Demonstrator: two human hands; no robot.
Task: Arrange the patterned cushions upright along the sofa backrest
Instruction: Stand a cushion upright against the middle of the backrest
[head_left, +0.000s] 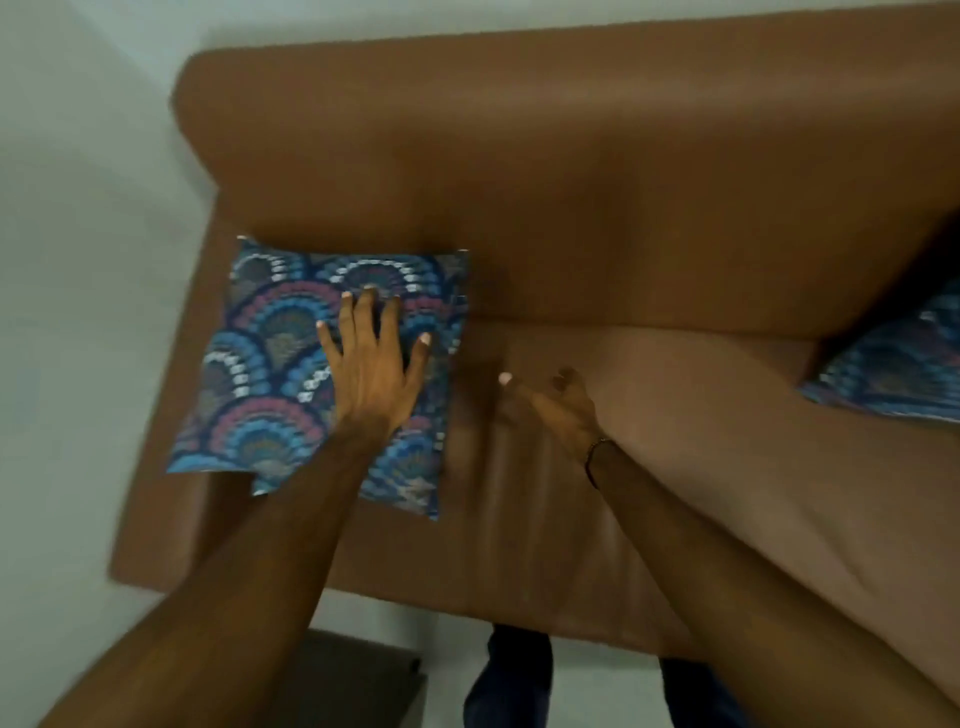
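A blue, pink and white fan-patterned cushion (270, 364) sits at the left end of the brown sofa, its top edge against the backrest (571, 182). My left hand (374, 358) rests flat on the cushion's face with fingers spread. My right hand (556, 405) hovers over the seat just right of the cushion, fingers loosely apart and holding nothing. A second cushion (893, 364) of the same pattern lies at the right edge of the view, partly cut off.
The sofa seat (675, 467) stretches bare between the two cushions. A white wall and floor border the sofa's left side. A dark low object (358, 680) stands on the floor near my legs (514, 675).
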